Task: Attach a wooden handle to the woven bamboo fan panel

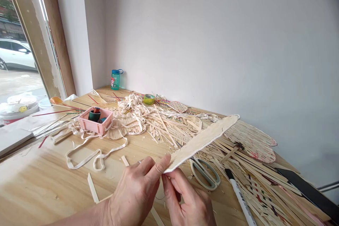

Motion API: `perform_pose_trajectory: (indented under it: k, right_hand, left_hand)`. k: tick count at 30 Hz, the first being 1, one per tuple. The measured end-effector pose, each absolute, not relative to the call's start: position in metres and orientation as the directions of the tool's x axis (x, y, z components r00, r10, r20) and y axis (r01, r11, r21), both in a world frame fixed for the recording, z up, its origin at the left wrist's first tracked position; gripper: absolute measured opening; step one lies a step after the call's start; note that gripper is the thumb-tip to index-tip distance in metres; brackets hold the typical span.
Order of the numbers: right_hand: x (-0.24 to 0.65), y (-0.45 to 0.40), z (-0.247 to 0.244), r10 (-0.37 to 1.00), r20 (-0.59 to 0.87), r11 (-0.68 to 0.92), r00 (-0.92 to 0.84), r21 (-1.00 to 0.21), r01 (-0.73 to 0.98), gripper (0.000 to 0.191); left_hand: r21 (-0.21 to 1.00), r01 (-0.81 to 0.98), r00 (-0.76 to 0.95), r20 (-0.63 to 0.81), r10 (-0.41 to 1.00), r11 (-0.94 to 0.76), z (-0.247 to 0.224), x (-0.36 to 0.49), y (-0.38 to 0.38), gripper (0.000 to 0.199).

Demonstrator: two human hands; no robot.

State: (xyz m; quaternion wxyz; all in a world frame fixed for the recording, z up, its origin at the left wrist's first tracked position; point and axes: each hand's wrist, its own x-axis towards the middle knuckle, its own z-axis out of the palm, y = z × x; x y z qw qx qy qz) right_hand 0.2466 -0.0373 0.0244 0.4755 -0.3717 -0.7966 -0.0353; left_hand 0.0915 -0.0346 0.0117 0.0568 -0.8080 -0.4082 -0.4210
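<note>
A flat, pale panel (203, 139) with white binding along its edge is held up at a slant over the table. My left hand (137, 187) is closed on its near end, thumb on top. Just under that end, my right hand (186, 197) has its fingers pinched together at the white edge. What sits between those fingertips is hidden; a thin thread-like line shows faintly between the hands. Scissors (205, 174) with pale grey handles lie behind the right hand, partly beneath the panel. A white marker (239, 197) with a black cap rests to the right.
On the wooden table (53, 187), a pink basket (92, 127) holds thread spools. White tape (82, 164) loops in front of it. Loose wood strips (169, 127) cover the middle and right. Farther back are a tape roll (149, 99), a teal bottle (115, 80) and woven pieces (249, 139).
</note>
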Motion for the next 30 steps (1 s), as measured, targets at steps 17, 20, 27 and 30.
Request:
perform_pose_trajectory:
  k: [17,20,27,30]
  right_hand:
    - [0.25,-0.038,0.022,0.691,0.689,0.677,-0.218,-0.511,0.529,0.02]
    - [0.261,-0.037,0.028,0.845,0.522,0.523,-0.116,-0.76,0.387,0.023]
    - [0.291,-0.009,0.001,0.988,0.105,0.115,0.116,-0.99,-0.085,0.046]
    - [0.291,-0.003,-0.01,0.981,0.184,0.18,-0.054,-0.981,-0.072,0.043]
  left_hand:
    - [0.572,0.565,0.251,0.568,0.784,-0.595,0.013,0.096,-0.037,0.032]
    - [0.746,0.418,0.173,0.494,0.852,-0.518,0.024,0.092,-0.034,0.022]
    - [0.948,-0.282,0.234,0.218,0.947,-0.149,0.043,0.085,-0.021,0.034]
    - [0.888,-0.457,0.373,0.148,0.916,0.043,0.04,0.087,-0.021,0.036]
